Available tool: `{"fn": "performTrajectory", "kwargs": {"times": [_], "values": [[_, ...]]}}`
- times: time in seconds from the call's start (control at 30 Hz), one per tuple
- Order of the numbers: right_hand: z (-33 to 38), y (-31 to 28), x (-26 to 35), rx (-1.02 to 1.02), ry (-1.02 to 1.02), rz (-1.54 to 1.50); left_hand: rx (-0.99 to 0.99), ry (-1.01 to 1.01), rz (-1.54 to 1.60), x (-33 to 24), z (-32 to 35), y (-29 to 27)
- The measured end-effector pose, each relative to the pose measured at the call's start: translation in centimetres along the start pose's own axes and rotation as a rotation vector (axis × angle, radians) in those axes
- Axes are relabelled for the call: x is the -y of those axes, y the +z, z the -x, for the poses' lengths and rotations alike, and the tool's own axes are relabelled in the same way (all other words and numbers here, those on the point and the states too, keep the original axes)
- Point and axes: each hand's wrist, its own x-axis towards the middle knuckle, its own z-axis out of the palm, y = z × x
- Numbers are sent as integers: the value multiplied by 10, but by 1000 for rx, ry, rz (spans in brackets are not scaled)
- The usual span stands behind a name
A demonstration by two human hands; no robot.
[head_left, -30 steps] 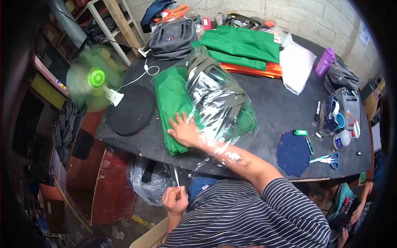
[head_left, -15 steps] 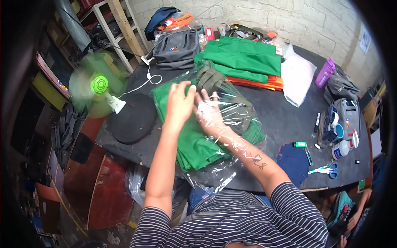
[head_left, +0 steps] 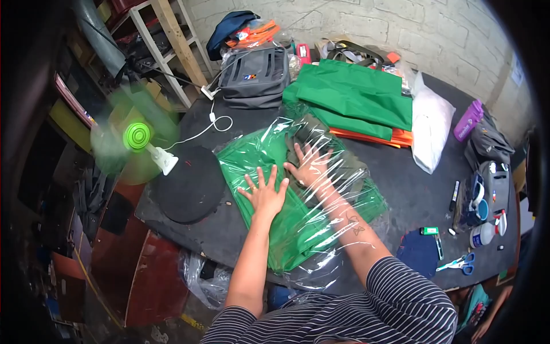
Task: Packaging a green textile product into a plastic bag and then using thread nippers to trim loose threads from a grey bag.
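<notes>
The right hand (head_left: 309,166) lies inside the clear plastic bag (head_left: 321,229), its forearm veiled by glare. The green fan (head_left: 136,137) at nine o'clock spins to a blur, so its blades cannot be told. At four o'clock the bottles (head_left: 484,232) are too small to identify. The person's striped shirt (head_left: 366,312) is cut off at six o'clock.

Left hand (head_left: 264,195) flat; right hand (head_left: 308,166) too — fingers spread

Even daylight, plastic glare, spinning fan (head_left: 137,137) blurred, dark fisheye rim
</notes>
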Motion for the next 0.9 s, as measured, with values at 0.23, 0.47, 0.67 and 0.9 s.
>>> {"fn": "performTrajectory", "kwargs": {"times": [0.23,0.47,0.67,0.9], "values": [[29,9,4,-233,-85,58,-551,361,266,-18,-56,-39],[82,2,13,-100,-9,3,-20,564,286,-109,-103,20],[81,3,5,-6,55,66,-56,559,186,-141,-108,43],[72,5,-1,-168,-12,97,-272,611,896,-108,-104,-20]]}}
